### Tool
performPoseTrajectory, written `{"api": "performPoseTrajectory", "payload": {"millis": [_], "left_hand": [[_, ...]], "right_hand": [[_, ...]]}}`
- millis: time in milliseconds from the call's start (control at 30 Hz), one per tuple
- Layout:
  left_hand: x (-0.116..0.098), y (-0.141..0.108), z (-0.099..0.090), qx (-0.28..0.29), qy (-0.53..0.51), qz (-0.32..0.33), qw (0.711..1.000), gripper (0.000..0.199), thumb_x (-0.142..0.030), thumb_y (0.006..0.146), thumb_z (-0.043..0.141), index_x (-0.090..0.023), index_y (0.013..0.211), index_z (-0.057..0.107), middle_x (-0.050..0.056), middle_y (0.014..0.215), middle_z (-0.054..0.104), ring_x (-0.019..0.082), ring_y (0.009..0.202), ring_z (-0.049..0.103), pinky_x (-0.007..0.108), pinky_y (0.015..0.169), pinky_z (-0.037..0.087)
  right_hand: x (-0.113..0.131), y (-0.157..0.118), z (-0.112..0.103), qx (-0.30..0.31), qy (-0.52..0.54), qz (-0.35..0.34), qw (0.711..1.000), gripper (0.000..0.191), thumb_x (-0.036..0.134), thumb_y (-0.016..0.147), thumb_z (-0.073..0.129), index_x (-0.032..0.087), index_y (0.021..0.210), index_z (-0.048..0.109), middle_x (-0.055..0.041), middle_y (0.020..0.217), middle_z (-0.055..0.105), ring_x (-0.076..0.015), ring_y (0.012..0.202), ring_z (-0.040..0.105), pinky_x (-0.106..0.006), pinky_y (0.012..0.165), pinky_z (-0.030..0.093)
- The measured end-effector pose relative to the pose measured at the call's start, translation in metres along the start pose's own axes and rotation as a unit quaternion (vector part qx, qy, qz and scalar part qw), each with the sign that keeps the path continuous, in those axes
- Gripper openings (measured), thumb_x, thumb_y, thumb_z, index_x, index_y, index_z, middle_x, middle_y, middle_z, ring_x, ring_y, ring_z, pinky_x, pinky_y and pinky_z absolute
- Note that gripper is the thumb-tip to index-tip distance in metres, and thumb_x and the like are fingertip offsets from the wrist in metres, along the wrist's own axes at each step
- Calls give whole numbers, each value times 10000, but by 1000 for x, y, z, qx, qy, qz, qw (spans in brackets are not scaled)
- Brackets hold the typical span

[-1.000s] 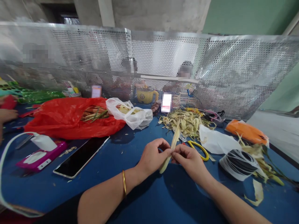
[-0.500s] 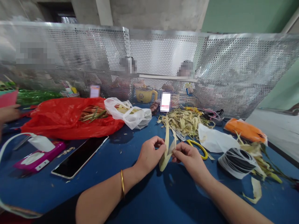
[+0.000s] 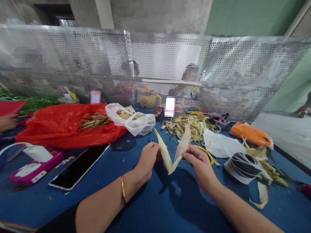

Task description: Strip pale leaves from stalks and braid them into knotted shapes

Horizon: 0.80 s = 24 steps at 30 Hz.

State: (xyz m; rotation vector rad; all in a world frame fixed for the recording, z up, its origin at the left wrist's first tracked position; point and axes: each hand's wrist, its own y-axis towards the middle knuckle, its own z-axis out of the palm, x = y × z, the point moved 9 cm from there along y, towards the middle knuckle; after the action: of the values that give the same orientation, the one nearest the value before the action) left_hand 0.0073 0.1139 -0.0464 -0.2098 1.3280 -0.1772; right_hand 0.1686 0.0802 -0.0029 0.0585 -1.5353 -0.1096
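Observation:
A pale yellow-green husk strip (image 3: 172, 166) hangs in a V shape between my two hands, above the blue table (image 3: 145, 213). My left hand (image 3: 148, 159) pinches its left arm between thumb and fingers; a gold bangle is on that wrist. The right arm of the strip is pinched by my right hand (image 3: 198, 161). Just behind my right hand lie yellow-handled scissors (image 3: 209, 155), partly hidden by it. Beyond the hands is a heap of dry husk strips (image 3: 194, 124).
Left: a phone (image 3: 80, 166), a purple power strip (image 3: 46, 171), a red bag (image 3: 55, 126), a white bag (image 3: 137, 123) and another person's hand (image 3: 8, 123). Right: a wrapped black spool (image 3: 243, 168), white paper (image 3: 221, 144) and an orange packet (image 3: 252, 133). A perforated screen (image 3: 167, 55) stands behind.
My hands have moved apart, and the strip's two arms have spread from nearly together into a wide V. At far left, the other person's hand and the red sheet have shifted slightly.

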Motion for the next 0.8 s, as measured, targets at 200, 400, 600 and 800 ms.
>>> {"api": "performPoseTrajectory", "payload": {"millis": [200, 400, 600, 800], "left_hand": [[-16, 15, -11, 10, 132, 48, 990, 52, -233, 685, 530, -197, 665, 498, 17, 682, 648, 151, 587, 588, 254, 541, 454], [-62, 8, -22, -77, 447, 226, 862, 65, -239, 722, 574, -208, 752, 623, 30, 752, 666, 199, 735, 606, 288, 664, 424], [-37, -19, 30, 157, 268, 213, 926, 272, -445, 789, 610, -179, 827, 654, 37, 780, 672, 164, 703, 579, 254, 627, 412], [-5, -19, 34, 177, 108, 62, 976, 309, -415, 678, 726, -162, 723, 555, -41, 612, 559, 85, 547, 444, 208, 544, 339]], "right_hand": [[-3, 4, -13, -30, 61, 15, 998, 134, 320, 705, 658, 201, 678, 602, 9, 667, 589, -149, 662, 529, -267, 671, 425], [-3, 6, -3, 39, 60, 35, 997, 109, 294, 714, 634, 186, 702, 629, 12, 630, 582, -124, 599, 515, -246, 620, 428], [2, 1, 19, 136, -5, 26, 990, 135, 296, 737, 624, 176, 678, 605, 9, 604, 600, -130, 576, 567, -268, 618, 469], [-4, 2, 22, 148, -63, 11, 987, 189, 315, 773, 628, 187, 654, 555, 33, 574, 569, -110, 529, 560, -252, 571, 461]]}}
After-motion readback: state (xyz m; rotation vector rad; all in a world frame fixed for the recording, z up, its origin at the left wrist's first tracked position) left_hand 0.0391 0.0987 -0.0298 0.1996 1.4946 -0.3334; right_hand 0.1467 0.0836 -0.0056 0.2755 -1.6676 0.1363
